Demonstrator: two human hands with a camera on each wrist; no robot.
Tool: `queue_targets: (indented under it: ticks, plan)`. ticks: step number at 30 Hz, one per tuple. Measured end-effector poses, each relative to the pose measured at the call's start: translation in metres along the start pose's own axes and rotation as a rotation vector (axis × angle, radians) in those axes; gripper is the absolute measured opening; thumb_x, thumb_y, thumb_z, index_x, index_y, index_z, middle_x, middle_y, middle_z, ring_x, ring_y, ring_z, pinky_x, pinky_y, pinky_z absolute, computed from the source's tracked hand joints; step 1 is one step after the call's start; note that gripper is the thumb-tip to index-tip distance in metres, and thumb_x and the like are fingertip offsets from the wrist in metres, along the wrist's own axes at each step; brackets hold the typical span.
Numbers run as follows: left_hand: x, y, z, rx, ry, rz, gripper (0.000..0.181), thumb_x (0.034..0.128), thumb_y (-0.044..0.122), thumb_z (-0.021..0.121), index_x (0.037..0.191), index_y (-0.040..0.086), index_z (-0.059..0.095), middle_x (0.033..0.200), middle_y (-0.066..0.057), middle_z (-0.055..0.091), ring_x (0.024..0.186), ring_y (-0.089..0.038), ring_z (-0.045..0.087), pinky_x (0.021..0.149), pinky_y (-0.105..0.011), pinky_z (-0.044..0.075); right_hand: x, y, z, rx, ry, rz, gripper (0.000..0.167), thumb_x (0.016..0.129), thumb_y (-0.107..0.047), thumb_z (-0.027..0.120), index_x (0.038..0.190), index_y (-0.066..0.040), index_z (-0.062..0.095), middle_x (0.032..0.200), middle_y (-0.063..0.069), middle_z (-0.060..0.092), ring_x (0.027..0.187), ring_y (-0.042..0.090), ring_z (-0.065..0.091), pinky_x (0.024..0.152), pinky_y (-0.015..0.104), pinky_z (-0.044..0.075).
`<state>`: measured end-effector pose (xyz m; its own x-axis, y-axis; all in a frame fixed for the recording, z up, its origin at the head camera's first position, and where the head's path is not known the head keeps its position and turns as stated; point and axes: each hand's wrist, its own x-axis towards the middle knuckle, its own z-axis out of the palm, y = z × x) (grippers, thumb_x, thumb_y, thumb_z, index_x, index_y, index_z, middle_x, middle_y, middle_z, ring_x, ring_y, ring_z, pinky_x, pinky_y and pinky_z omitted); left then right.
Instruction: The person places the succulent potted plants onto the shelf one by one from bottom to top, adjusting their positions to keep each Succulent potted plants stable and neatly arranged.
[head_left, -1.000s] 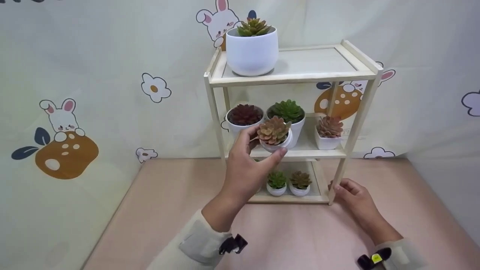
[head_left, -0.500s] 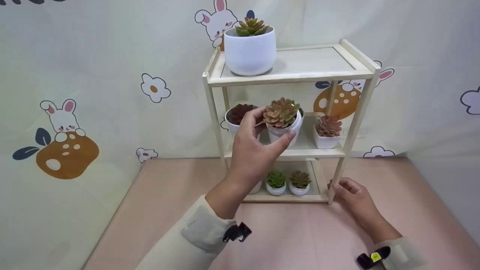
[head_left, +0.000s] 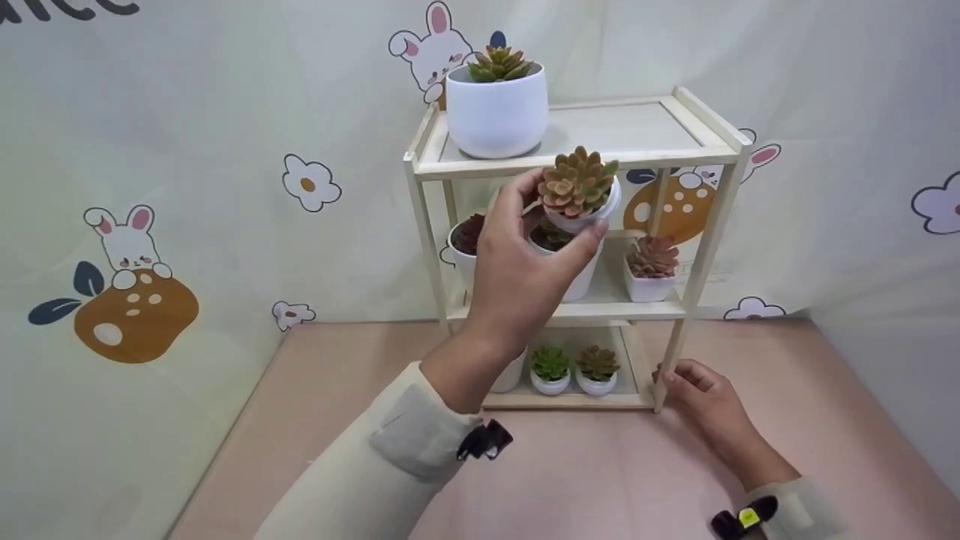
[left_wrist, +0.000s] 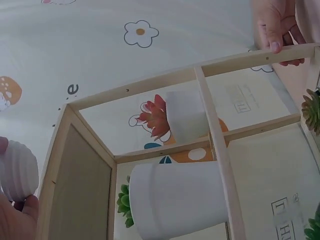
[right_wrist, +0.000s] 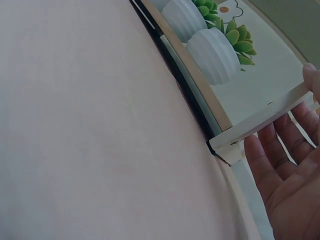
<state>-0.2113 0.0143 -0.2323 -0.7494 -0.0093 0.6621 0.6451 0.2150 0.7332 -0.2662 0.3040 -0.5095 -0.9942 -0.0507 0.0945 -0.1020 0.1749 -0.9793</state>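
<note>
My left hand (head_left: 517, 274) holds a small potted succulent (head_left: 577, 184) between thumb and fingers. Its leaves are brownish green, and its ridged white pot (left_wrist: 19, 172) also shows in the left wrist view. It is raised in front of the wooden shelf rack (head_left: 619, 129), just below the top board's front edge. Low on the rack's front right leg, my right hand (head_left: 709, 401) grips the wood; the right wrist view shows the thumb on one side and fingers on the other. A white pot (left_wrist: 177, 200) with a green succulent stands behind my left hand, partly hidden in the head view.
A large white pot (head_left: 497, 112) with a succulent stands on the top board's left. On the middle shelf are a dark red succulent (head_left: 469, 234) and a pinkish one in a square pot (head_left: 651, 279). Small pots (head_left: 551, 381) line the bottom shelf, above the pink tabletop (head_left: 570, 472).
My left hand has lifted the succulent up and slightly right, from the middle shelf's front edge to near the top board. The right hand keeps its grip on the leg.
</note>
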Motion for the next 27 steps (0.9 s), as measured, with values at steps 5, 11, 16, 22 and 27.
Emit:
queue_targets:
  ticks: [5,11,16,22,27]
  plan:
    - [0.009,0.005,0.005,0.035,0.009,0.023,0.066,0.0862,0.022,0.086,0.142,0.005,0.054,0.137,-0.007,0.058,0.127,-0.012,0.058,0.108,-0.021,0.049,0.000,-0.001,-0.001,0.000,-0.003,0.011,0.042,0.104,-0.030,0.064,0.129,0.004,0.064,0.124,0.012,0.073,0.114,0.004,0.065,0.096,0.016,0.053]
    - [0.019,0.008,0.010,0.004,0.018,0.036,0.067,0.0863,0.020,0.086,0.141,0.001,0.053,0.136,-0.010,0.057,0.127,-0.015,0.058,0.109,-0.017,0.048,0.001,0.001,0.000,0.028,-0.001,0.004,0.040,0.104,-0.025,0.065,0.128,0.007,0.064,0.121,0.013,0.074,0.112,0.008,0.066,0.093,0.019,0.056]
    - [0.025,0.009,0.013,0.040,0.039,0.036,0.068,0.0870,0.022,0.086,0.142,0.001,0.052,0.136,-0.010,0.057,0.126,-0.015,0.057,0.108,-0.015,0.047,0.001,0.002,0.000,-0.003,0.003,0.010,0.041,0.104,-0.028,0.065,0.128,0.005,0.065,0.123,0.014,0.073,0.112,0.006,0.065,0.093,0.017,0.054]
    - [0.029,0.011,0.018,0.063,0.055,0.043,0.067,0.0873,0.022,0.086,0.142,0.001,0.052,0.134,-0.009,0.057,0.124,-0.015,0.058,0.106,-0.014,0.048,0.000,0.000,0.000,-0.010,-0.003,0.005,0.039,0.104,-0.026,0.064,0.127,0.005,0.065,0.121,0.011,0.074,0.111,0.005,0.065,0.093,0.017,0.053]
    - [0.034,0.013,0.021,0.098,0.067,0.061,0.065,0.0878,0.021,0.085,0.142,0.001,0.053,0.135,-0.010,0.056,0.126,-0.015,0.057,0.107,-0.013,0.046,-0.001,-0.001,0.001,0.011,-0.001,0.005,0.037,0.105,-0.024,0.064,0.127,0.006,0.065,0.118,0.010,0.075,0.110,0.006,0.066,0.093,0.017,0.053]
